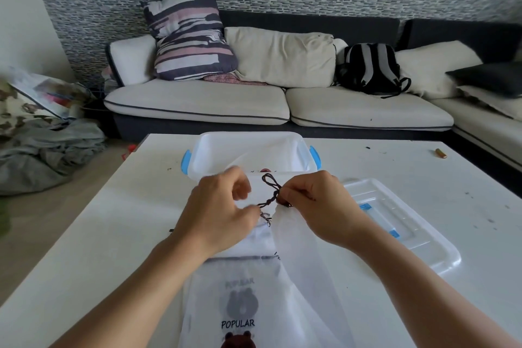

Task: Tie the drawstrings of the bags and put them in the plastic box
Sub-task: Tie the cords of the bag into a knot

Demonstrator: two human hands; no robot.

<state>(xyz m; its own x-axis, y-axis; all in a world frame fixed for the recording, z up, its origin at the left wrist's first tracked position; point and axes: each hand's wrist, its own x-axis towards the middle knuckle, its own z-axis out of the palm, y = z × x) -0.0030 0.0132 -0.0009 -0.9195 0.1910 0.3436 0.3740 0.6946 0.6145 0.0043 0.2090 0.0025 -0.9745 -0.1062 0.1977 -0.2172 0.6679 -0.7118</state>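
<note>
Drawstring looped between both hands above bag on table, left hand fingers pinched one end, right hand fingers pinched knot, box just beyond

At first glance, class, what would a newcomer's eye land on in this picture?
Two hands meet at the centre: the left hand and right hand pinch a dark drawstring looped above a white translucent bag printed POPULAR. Just behind them on the white table stands an open plastic box with blue clips, its clear lid lying to the right.
</note>
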